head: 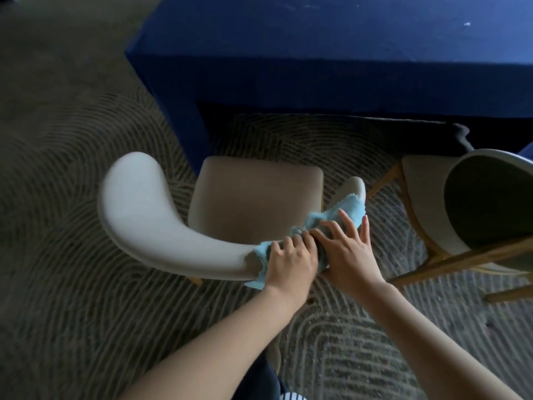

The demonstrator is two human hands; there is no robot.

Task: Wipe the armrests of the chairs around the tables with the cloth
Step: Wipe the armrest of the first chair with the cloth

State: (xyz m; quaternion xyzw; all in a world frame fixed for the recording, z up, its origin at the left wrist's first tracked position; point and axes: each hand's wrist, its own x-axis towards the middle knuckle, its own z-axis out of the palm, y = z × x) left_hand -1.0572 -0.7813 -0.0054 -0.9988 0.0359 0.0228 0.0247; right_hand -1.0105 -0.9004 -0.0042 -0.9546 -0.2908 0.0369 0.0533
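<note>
Two hands share one light-blue cloth [350,210], which lies draped along the curved pale rail of the nearer chair [173,241], from the middle of its back out toward the right armrest [357,186]; the left hand [288,262] has its fingers curled over the bunched end and grips it against the rail; the right hand [347,252] lies just beside it, fingers fairly straight and spread, pressing the cloth flat and holding nothing in a pinch. The step in hand looks like the wipe of this chair's right side; the tip of that armrest shows bare beyond the cloth's edge, and the broad left armrest [129,197] carries no cloth at all. The next move, I judge, calls for sliding the cloth outward along the curve with steady downward pressure, keeping it from slipping off the rounded edge; then the other arm; then the second chair [484,203], which stands to the right by the blue table [317,39].
</note>
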